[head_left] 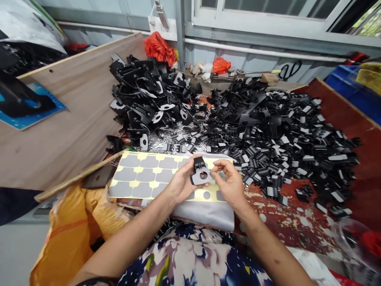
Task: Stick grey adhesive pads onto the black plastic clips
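Note:
My left hand and my right hand together hold a small black plastic part with a grey pad and a round hole, just above a yellow sheet of grey adhesive pads. The left fingers pinch the part's left side. The right thumb and fingers pinch its right edge. A big heap of black plastic parts lies beyond the hands on the worn red table.
A second pile of larger black parts sits at the back left against a slanted wooden board. A yellow bag is at the lower left. Scissors and orange bags lie along the back wall.

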`<action>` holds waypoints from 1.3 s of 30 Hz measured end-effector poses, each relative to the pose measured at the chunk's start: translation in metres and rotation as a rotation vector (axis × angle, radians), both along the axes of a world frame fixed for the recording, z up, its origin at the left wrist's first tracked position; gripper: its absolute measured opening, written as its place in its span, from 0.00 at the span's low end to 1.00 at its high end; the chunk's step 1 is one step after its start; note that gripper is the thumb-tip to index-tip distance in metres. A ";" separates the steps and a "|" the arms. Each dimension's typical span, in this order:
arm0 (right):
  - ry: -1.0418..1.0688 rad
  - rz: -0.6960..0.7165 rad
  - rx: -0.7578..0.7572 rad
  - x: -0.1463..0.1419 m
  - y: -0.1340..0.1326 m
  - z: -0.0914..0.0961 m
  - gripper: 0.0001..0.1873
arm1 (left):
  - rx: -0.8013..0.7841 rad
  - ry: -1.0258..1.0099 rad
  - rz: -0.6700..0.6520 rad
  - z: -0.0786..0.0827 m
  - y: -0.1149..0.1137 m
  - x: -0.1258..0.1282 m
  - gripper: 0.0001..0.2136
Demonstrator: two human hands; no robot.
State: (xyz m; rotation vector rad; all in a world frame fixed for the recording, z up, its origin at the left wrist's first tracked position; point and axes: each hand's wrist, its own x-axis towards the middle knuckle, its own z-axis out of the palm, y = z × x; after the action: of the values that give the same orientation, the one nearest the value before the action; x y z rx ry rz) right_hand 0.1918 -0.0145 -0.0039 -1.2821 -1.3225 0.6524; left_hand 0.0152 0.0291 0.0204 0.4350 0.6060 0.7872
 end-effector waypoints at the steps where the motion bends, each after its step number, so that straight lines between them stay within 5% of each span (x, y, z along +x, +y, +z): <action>1: -0.004 0.003 -0.003 -0.002 0.001 -0.001 0.12 | -0.003 -0.013 -0.001 0.000 -0.001 0.001 0.22; 13: -0.114 0.003 -0.004 -0.007 0.000 0.000 0.12 | 0.004 -0.064 0.008 0.000 -0.003 -0.003 0.20; 18: -0.256 -0.008 0.043 -0.012 -0.002 -0.001 0.14 | 0.099 0.047 0.011 -0.007 -0.009 0.002 0.29; 24: -0.772 -0.054 0.372 -0.022 -0.013 -0.007 0.28 | 0.353 0.376 0.353 -0.028 -0.015 0.018 0.20; 28: -0.767 -0.155 0.184 -0.018 -0.018 0.000 0.34 | 0.329 0.348 0.219 -0.027 -0.020 0.012 0.22; 32: -0.372 0.224 -0.208 -0.005 -0.014 0.007 0.35 | 0.306 0.260 -0.119 -0.017 -0.022 -0.007 0.24; 35: -0.447 0.394 -0.356 0.009 0.002 0.015 0.25 | 0.257 0.314 -0.376 0.004 -0.002 -0.027 0.25; 37: -0.610 0.335 -0.271 0.020 0.024 0.025 0.14 | 0.258 0.418 -0.357 0.033 0.028 -0.044 0.29; 39: -0.773 0.168 -0.084 0.030 0.057 0.037 0.12 | 0.356 0.424 -0.140 0.072 0.066 -0.063 0.35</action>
State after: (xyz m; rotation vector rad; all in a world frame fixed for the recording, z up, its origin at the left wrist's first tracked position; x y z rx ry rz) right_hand 0.2220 0.0429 0.0326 -1.5777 -2.0613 0.3225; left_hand -0.0474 0.0953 0.0921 0.9771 0.8208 0.6725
